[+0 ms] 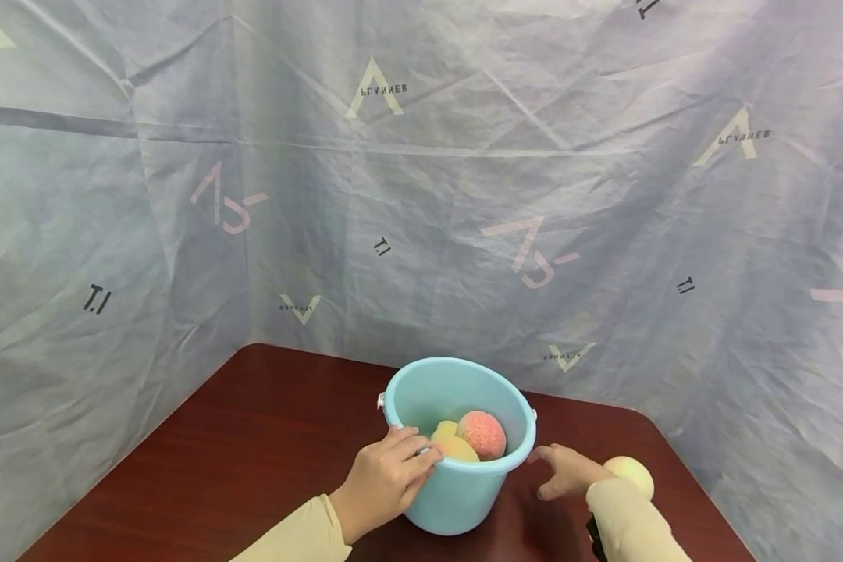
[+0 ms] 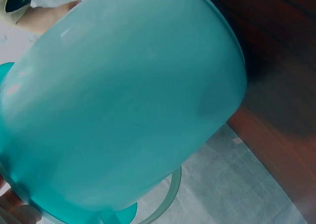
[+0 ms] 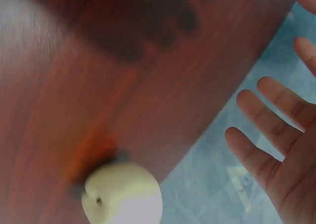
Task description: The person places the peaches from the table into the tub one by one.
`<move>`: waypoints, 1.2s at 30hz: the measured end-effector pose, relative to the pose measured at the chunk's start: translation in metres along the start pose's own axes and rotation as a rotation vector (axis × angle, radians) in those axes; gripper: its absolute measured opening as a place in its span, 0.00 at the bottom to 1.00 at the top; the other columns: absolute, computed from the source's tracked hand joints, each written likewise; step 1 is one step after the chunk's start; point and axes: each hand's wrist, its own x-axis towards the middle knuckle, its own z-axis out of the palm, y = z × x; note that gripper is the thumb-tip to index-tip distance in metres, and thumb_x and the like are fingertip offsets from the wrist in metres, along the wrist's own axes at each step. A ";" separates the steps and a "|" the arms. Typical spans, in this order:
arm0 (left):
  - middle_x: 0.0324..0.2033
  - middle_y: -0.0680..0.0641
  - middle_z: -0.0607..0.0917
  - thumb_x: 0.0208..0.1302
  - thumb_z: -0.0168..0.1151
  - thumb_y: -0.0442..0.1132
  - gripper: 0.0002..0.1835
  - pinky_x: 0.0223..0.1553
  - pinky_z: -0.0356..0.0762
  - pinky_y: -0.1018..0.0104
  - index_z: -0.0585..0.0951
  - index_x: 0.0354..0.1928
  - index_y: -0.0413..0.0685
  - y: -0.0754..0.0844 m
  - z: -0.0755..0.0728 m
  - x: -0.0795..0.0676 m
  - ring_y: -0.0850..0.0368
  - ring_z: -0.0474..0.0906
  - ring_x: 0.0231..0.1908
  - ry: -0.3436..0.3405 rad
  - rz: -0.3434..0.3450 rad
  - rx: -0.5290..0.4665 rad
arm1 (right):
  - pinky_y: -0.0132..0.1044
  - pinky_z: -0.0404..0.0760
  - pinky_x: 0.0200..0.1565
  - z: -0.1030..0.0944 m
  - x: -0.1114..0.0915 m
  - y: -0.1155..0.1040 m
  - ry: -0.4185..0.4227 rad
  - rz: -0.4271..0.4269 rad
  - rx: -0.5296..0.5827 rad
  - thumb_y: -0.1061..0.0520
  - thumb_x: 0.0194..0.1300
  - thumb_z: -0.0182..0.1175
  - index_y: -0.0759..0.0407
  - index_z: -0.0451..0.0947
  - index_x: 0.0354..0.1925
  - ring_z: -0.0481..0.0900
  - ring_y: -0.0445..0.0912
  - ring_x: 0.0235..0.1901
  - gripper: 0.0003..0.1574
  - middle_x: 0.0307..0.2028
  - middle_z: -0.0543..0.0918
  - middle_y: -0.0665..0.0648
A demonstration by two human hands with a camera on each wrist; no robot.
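A light blue bucket (image 1: pixel 457 499) stands on the table, and its plain side (image 2: pixel 123 100) fills most of the left wrist view. Inside lie a speckled pinkish-red round fruit (image 1: pixel 482 435) and yellow fruits (image 1: pixel 455 448), partly hidden by the near rim. My left hand (image 1: pixel 386 478) grips the rim at the near left, fingers curled over it. To the right of the bucket is my right hand (image 1: pixel 569 471), holding nothing, its fingers spread (image 3: pixel 261 160). A pale yellow fruit with a cleft and a stem hole (image 3: pixel 123 194) rests on the table beside the right wrist.
The dark red wooden table (image 1: pixel 253 437) has rounded far corners. Grey printed cloth (image 1: pixel 421 234) hangs behind it and along both sides. The bucket's curved handle (image 2: pixel 170 199) shows in the left wrist view.
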 end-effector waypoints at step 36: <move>0.36 0.52 0.85 0.77 0.44 0.42 0.19 0.43 0.82 0.68 0.87 0.38 0.50 0.000 0.005 -0.002 0.56 0.82 0.41 -0.007 -0.019 0.004 | 0.52 0.80 0.39 -0.015 -0.085 0.125 0.128 0.207 0.035 0.62 0.56 0.60 0.72 0.76 0.46 0.81 0.58 0.39 0.19 0.38 0.83 0.61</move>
